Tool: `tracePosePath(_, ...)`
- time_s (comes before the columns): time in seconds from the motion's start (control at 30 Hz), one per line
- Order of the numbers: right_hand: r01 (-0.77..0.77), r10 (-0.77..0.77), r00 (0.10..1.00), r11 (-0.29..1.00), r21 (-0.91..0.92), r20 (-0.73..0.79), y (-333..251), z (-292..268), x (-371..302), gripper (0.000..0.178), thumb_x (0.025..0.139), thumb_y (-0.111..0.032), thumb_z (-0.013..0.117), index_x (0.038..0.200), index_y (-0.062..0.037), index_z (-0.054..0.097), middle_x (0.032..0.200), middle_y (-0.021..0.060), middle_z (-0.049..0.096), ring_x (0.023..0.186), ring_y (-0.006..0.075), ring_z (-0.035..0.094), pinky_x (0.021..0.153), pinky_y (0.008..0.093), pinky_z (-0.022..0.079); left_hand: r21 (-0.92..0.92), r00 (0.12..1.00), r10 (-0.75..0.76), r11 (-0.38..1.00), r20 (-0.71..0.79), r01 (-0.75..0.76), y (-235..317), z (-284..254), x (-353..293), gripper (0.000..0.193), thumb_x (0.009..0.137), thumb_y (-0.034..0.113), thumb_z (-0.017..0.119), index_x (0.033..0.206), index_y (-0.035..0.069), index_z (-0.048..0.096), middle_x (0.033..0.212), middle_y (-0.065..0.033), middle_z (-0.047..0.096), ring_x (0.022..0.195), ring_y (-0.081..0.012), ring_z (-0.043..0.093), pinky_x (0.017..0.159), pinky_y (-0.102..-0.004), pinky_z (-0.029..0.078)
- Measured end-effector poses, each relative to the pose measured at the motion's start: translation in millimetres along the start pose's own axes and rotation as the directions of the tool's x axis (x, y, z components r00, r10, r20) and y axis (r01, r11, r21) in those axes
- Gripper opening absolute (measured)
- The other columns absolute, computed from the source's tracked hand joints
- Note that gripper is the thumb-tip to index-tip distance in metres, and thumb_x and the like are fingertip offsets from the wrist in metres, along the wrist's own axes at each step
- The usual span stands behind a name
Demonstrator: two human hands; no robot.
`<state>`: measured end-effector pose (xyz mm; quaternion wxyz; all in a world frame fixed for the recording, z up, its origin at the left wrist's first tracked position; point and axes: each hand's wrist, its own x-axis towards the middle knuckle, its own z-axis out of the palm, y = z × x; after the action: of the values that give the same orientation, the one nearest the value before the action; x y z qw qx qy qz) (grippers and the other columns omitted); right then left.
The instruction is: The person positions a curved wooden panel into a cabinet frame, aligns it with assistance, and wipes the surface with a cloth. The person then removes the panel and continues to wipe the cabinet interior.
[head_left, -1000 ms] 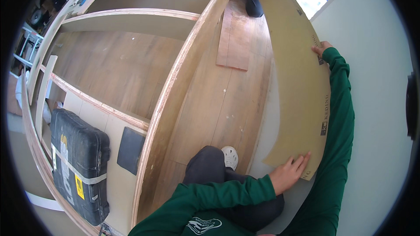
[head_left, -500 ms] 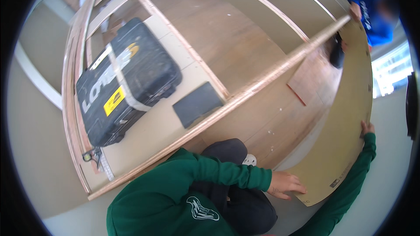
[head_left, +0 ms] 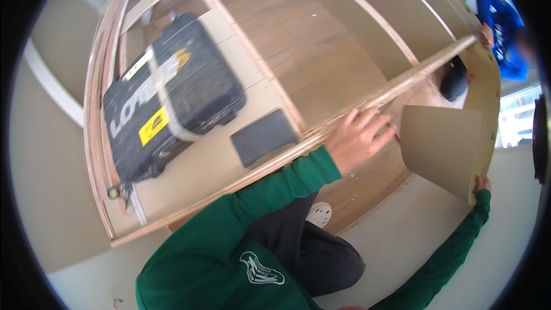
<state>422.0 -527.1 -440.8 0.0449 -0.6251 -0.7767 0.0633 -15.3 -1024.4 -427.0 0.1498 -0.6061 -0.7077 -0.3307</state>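
A long tan sheet (head_left: pixel 441 146) runs along the right side, its near end folded up and back over itself. My right hand (head_left: pixel 482 184) is closed on the outer edge of that sheet, close to the fold. Over the plywood edge (head_left: pixel 321 132) of the wooden frame lies my left hand (head_left: pixel 363 140), fingers apart and slightly bent, with nothing visible in it. The folded part of the sheet stands just right of this hand, not touching it as far as I can see.
Inside the frame lie a black hard case (head_left: pixel 172 92) with a pale strap and a dark grey flat piece (head_left: pixel 264 138). A small level-like tool (head_left: pixel 120 192) sits at the left corner. Far right, a person in blue (head_left: pixel 502 34) has a hand (head_left: pixel 487 35) by the sheet.
My left hand has left the sheet's near end and moved up and left onto the plywood edge. That near end is now folded back. My right hand still grips the sheet.
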Motion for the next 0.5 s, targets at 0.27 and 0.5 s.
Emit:
tracePosePath(0.27, 0.089, -0.084, 0.993, 0.994, -0.065, 0.079, -37, -31, -33, 0.043, 0.088, -0.033, 0.062, 0.113, 0.0016, 0.059, 0.096, 0.0203, 0.068, 0.087, 0.0342, 0.066, 0.077, 0.0416, 0.052, 0.317, 0.912, -0.248, 0.938, 0.325, 0.142, -11, -9, 27, 0.089, 0.073, -0.007, 0.054, 0.15, 0.02, 0.02, 0.153, -0.0174, 0.02, 0.141, -0.0378, 0.02, 0.11, -0.0603, 0.023)
tracePosePath(0.5, 0.093, -0.082, 0.984, 0.994, -0.063, 0.158, -50, -55, -78, 0.049, 0.084, -0.037, 0.065, 0.114, 0.0005, 0.059, 0.111, 0.0244, 0.062, 0.104, 0.0387, 0.06, 0.085, 0.0434, 0.048, 0.274, 0.891, -0.266, 0.947, 0.369, 0.17, -7, -17, 36, 0.088, 0.073, -0.01, 0.051, 0.15, 0.022, 0.021, 0.155, -0.0146, 0.015, 0.142, -0.0391, 0.015, 0.111, -0.0599, 0.022)
